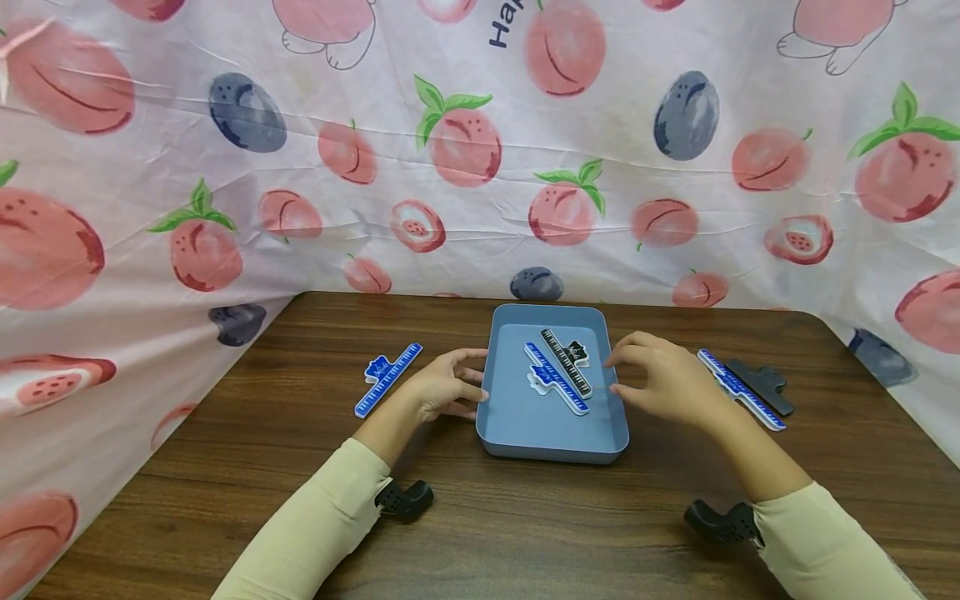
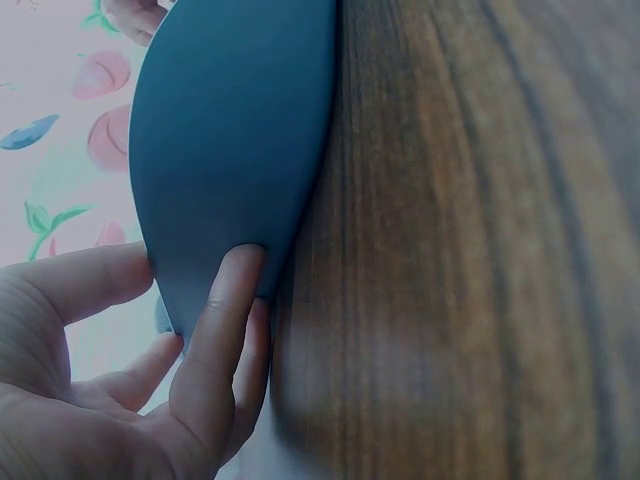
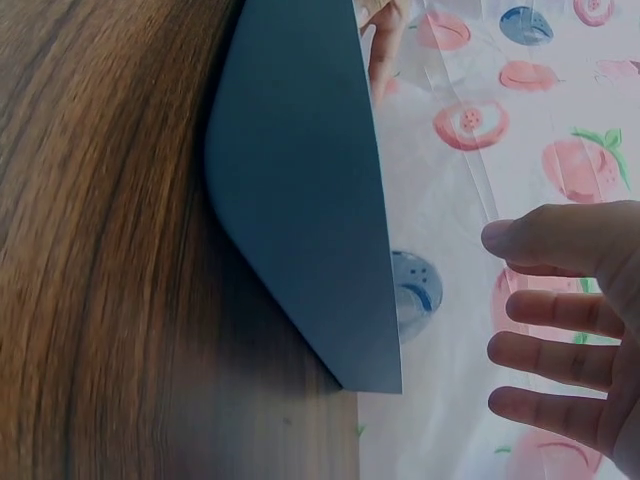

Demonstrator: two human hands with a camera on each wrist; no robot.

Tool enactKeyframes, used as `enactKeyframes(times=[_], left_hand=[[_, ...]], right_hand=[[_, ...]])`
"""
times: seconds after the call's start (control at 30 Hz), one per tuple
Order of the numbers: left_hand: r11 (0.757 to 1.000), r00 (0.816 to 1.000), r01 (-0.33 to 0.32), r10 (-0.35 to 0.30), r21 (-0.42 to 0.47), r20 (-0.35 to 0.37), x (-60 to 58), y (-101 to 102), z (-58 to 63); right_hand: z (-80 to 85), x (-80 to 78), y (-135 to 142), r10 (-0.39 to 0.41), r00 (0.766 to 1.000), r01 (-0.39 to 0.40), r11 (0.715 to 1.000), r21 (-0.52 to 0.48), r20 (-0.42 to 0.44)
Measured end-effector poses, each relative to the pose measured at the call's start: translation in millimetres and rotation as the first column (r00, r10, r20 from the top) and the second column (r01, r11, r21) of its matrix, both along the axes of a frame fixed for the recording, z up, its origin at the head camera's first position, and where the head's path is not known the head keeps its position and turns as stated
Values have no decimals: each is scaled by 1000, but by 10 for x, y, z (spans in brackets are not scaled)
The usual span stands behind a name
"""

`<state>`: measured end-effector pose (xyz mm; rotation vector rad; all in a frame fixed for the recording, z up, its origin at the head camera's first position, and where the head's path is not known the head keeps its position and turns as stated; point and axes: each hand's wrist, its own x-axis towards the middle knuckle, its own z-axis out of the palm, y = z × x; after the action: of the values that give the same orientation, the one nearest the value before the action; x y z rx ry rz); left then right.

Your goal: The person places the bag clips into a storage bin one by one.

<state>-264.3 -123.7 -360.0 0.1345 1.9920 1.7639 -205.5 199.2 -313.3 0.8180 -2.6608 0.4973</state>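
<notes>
A blue-grey rectangular tray (image 1: 517,433) sits on the table with two piano-key clips inside: a black one (image 1: 566,363) and a blue one (image 1: 557,379). My left hand (image 1: 447,385) is at the tray's left side; in the left wrist view its fingers (image 2: 236,285) touch the outer wall and the thumb is at the rim. By the right side is my right hand (image 1: 660,375). In the right wrist view its fingers (image 3: 545,357) are spread and relaxed, apart from the tray's wall (image 3: 300,200), and hold nothing.
Left of the tray lies another blue piano-key clip (image 1: 388,380). Beyond my right hand a blue clip (image 1: 742,390) lies beside a dark clip (image 1: 765,385). A peach-print cloth (image 1: 480,242) hangs behind the brown wooden table (image 1: 555,525).
</notes>
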Motion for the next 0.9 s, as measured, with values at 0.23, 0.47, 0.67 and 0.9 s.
enactKeyframes(times=[0.23,0.47,0.67,0.9], left_hand=[[1000,1000,-4,4,1,-2,-1,7,6],[1000,1000,-6,6,-2,-2,-4,10,-2],[1000,1000,4,-4,13,-1,-6,5,-11],[1000,999,26,-26,14,-21,28,-71,-36]], right_hand=[[4,27,118,-25,1000,25,999,-36,16],[-22,45,241,-30,999,27,997,-73,-44],[-67,38,323,-40,996,33,995,-93,-78],[-152,151,336,-82,980,56,988,-147,-179]])
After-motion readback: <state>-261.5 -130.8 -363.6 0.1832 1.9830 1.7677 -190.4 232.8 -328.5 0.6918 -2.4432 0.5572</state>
